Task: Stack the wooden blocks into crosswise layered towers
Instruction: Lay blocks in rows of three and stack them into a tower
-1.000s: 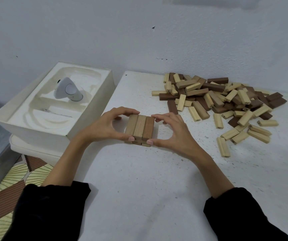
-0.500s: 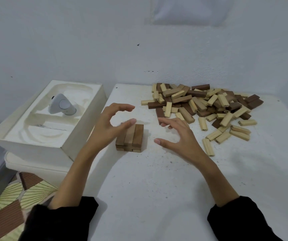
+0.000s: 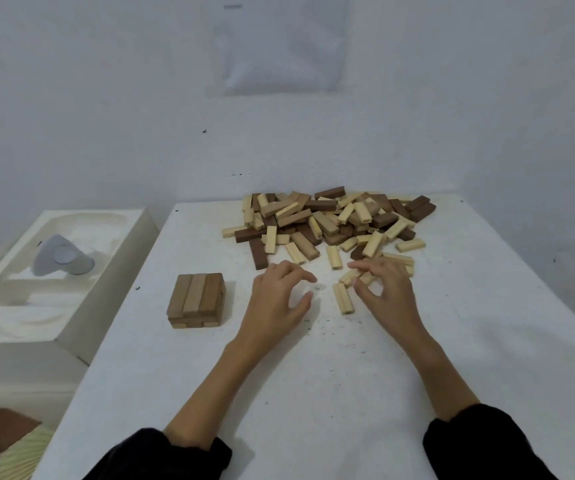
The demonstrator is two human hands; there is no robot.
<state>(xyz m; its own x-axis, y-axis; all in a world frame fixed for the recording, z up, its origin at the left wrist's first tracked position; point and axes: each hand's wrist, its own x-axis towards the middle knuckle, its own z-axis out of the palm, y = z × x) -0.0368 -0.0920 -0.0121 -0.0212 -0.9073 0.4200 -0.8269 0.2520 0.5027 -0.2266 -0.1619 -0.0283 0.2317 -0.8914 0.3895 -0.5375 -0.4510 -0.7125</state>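
Spreading across the far side of the table (image 3: 314, 393), the loose pile of blocks (image 3: 331, 220) lies just beyond both sets of fingers, while the two-layer tower (image 3: 196, 299) stands well off to the left of the left hand (image 3: 275, 299). Nearest is a pale block (image 3: 343, 298), its long axis running away from the person, just left of the right hand (image 3: 388, 289); that hand's fingers (image 3: 359, 287) are curled and slightly apart, empty, as are the left's.

Brown and cream blocks (image 3: 327, 223) (white table (image 3: 314, 375))
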